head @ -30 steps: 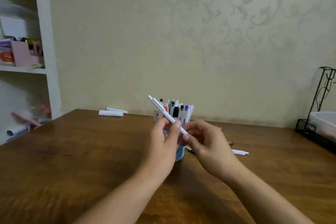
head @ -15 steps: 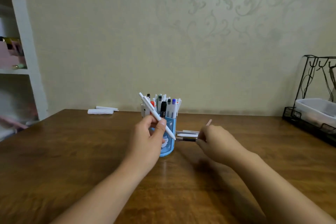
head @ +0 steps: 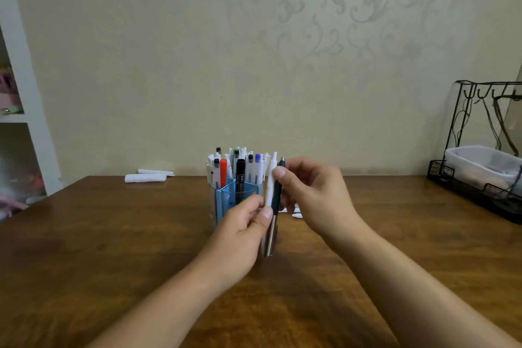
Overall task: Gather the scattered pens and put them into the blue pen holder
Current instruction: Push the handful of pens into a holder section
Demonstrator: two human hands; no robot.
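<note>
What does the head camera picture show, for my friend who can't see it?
Two hands hold two pens upright, a white pen and a dark pen, just in front of a blue holder already full of pens. The left hand pinches them low, the right hand near the top. They are over a wooden table, with a wire rack at the right edge.

A brown wooden desk (head: 113,248) carries the blue pen holder (head: 226,198) near its middle, white paper rolls (head: 145,177) at the back left, and a black wire rack (head: 477,192) at the right edge.
</note>
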